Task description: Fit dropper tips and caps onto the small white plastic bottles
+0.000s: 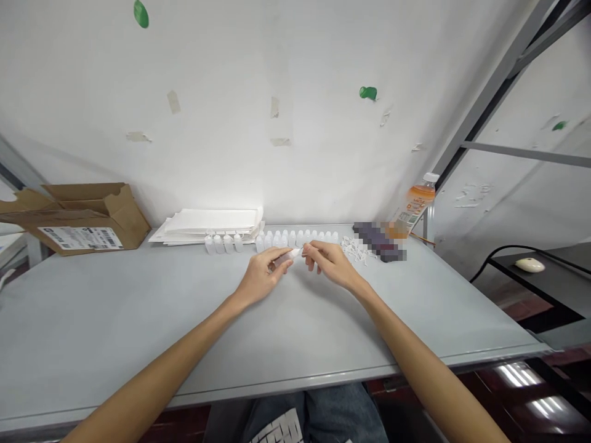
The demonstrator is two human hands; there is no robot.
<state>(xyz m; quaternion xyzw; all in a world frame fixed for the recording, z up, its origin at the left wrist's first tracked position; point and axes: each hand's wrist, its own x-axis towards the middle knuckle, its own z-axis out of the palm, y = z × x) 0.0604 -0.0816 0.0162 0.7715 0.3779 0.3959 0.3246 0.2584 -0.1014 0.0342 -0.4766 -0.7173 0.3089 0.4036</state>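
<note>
My left hand (265, 274) is closed round a small white plastic squeeze bottle (289, 254), which lies tilted with its narrow end to the right. At that end the fingertips of my right hand (325, 260) pinch a small white plastic piece (300, 250), mostly hidden by the fingers. Behind both hands stand several translucent small bottles (292, 237) in rows. Left of them is a separate group of bottles (224, 244) with white pieces on their tops. A loose pile of small white plastic pieces (355, 249) lies right of my right hand.
An open cardboard box (87, 221) stands at the table's left back. A stack of white sheets (203, 224) lies against the wall. To the right are a blurred dark item (378, 240) and an orange drink bottle (415, 203). A mouse (529, 264) sits on a side surface.
</note>
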